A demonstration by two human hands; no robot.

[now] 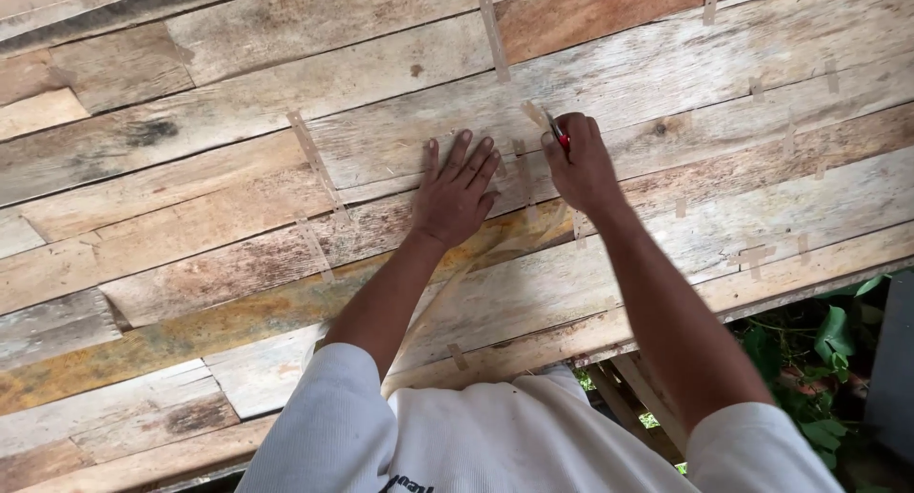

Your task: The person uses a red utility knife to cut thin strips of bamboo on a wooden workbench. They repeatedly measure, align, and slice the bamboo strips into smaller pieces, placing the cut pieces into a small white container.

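Left hand (457,190) lay flat, fingers spread wide, palm pressed on weathered plank surface (238,169), holding nothing. Right hand (578,165) sat just beside left hand, curled closed around red-handled tool (557,131), tip touching plank just beyond left hand's fingertips. Thin pale wood strips (319,165) lay across planks near left hand. Green leaves (838,336) showed past plank edge, well apart from left hand.

Head view. Left hand (455,190) lies flat, fingers spread, on the plank worktop (238,122) near its middle. Right hand (578,165), just beside it, grips a red tool (557,131), tip touching a plank. Thin strips (314,160) cross the planks; leaves (838,336) show beyond the near right edge.
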